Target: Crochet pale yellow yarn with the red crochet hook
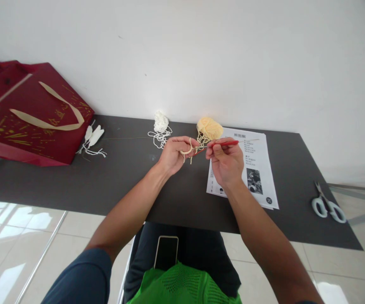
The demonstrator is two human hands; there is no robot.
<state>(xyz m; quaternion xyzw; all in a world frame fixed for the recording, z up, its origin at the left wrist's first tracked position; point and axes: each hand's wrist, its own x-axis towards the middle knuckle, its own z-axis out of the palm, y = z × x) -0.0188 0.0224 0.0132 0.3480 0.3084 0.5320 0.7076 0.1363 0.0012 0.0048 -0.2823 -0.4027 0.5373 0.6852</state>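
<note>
My right hand (225, 161) is closed around a crochet hook (229, 143) with a red handle, its metal shaft pointing left toward my other hand. Pale yellow yarn (187, 151) loops over the fingers of my left hand (175, 154), which pinches it near the hook's tip. Small details of the stitches at the fingertips are too fine to make out. Just behind the hands sits a ball of light yellow yarn (210, 128), with loose strands trailing down from it toward them.
Printed sheets (260, 169) lie under my right hand. White yarn (161, 122) rests by the wall, and small white knitted-looking pieces (94, 136) lie beside a dark red gift bag (36, 114). Scissors (328, 204) are at the table's right end. A phone (166, 252) rests on my lap.
</note>
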